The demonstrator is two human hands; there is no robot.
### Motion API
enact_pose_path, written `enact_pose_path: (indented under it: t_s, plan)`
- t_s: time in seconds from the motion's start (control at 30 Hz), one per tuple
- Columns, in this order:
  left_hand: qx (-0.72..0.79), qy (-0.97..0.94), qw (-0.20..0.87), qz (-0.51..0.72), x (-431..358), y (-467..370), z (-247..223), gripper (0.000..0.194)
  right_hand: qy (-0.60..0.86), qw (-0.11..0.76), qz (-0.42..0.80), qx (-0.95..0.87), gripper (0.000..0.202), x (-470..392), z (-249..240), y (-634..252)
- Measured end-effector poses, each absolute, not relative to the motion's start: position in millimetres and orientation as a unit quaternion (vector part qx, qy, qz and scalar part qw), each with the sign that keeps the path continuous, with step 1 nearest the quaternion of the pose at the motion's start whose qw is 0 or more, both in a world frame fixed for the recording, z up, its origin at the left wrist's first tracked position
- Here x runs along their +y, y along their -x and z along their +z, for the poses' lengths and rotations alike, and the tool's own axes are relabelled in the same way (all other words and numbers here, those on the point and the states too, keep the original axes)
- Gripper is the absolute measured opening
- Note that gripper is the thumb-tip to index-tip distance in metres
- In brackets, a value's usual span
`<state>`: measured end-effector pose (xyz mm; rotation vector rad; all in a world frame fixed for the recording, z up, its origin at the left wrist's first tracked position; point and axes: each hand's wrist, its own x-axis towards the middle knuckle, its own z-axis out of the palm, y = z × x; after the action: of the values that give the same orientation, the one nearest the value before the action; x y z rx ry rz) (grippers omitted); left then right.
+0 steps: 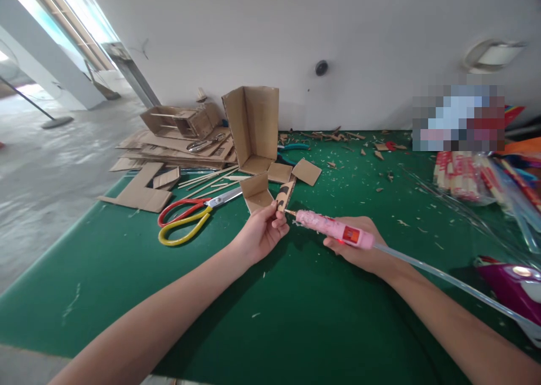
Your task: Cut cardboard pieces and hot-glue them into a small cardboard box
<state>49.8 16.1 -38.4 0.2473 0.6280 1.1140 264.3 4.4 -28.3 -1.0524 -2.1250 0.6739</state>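
Between the fingers of my left hand (262,234) is a small cardboard piece (285,192) with dark marks, held upright at a slant. My right hand (359,241) is wrapped round a pink hot glue gun (325,225), with a long clear glue stick (443,275) running out of its back. The gun's metal nozzle is at the lower edge of the cardboard piece; I cannot tell whether they touch. Just behind my left fingers sits a folded cardboard part (257,192). Red-and-yellow-handled scissors (186,221) lie left of that hand.
A tall folded cardboard form (261,125) stands at the back, near flat cardboard squares (307,172). Cardboard sheets and a cardboard box structure (181,121) are stacked left, with thin wooden sticks (211,179) in front. Bagged sticks (459,173) and a purple iron (509,289) lie right.
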Motion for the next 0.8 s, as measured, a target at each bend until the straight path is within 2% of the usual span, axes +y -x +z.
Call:
enact_pose_path:
  t_s: [0.23, 0.8]
  plan:
    - [0.294, -0.107, 0.796, 0.518, 16, -50, -36, 0.025, 0.389, 0.343, 0.263, -0.814, 0.042, 4, -29, -264]
    - [0.288, -0.147, 0.804, 0.499, 16, -50, -39, 0.023, 0.491, 0.375, 0.341, -0.709, 0.040, 11, -43, -277]
